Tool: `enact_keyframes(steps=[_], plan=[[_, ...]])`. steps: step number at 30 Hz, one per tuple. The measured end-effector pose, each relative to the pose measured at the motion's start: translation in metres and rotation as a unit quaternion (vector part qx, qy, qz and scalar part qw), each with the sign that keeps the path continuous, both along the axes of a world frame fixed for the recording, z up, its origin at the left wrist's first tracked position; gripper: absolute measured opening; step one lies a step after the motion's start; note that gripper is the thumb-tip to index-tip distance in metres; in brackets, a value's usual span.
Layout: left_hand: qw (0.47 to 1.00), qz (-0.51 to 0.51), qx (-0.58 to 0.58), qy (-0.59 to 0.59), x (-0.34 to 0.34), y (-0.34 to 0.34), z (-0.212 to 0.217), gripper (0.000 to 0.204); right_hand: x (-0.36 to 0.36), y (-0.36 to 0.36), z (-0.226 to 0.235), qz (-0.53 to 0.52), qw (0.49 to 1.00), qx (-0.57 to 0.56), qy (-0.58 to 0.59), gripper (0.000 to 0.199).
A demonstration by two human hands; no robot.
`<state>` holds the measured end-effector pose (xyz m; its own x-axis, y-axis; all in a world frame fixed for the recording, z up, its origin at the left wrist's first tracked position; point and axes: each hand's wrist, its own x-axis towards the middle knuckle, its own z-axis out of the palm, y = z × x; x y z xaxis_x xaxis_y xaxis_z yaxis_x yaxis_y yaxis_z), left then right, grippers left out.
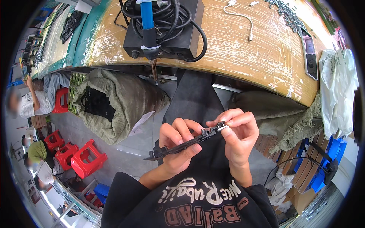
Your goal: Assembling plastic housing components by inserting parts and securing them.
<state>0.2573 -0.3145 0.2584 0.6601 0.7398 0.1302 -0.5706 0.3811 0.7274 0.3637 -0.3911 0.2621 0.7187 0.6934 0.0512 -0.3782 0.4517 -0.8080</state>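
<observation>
One black part (208, 134), gripped by left fingers (179, 125) and right fingers (245, 119). Bench (266, 57): black box (171, 48), coiled cable (176, 17) atop; blue-handled iron (147, 17), tip overhanging the edge. Nearby: open sack (131, 98), red stools (88, 161).

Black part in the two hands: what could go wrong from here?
The black part might drop, since the left hand and right hand hold it in mid-air. The soldering iron points past the edge of the table in this view, so a reaching hand might brush it; whether it's hot is unclear.
</observation>
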Motion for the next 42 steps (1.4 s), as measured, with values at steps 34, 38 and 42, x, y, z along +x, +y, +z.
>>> enact_keyframes(steps=[34,38,42], plan=[[0.999,-0.03,0.035,-0.025,0.0011,0.0024,0.0021,0.034,0.0081,-0.0043,0.0026,0.022,0.999,0.013,-0.042,0.017],[1.0,-0.019,0.019,0.01,0.0033,0.0002,0.0053,0.036,0.0062,-0.0056,0.0012,0.01,0.999,0.013,-0.033,0.017],[1.0,-0.02,0.01,0.016,0.0031,0.0002,0.0047,0.036,0.006,-0.0069,0.0002,0.002,0.999,0.004,-0.05,0.018]])
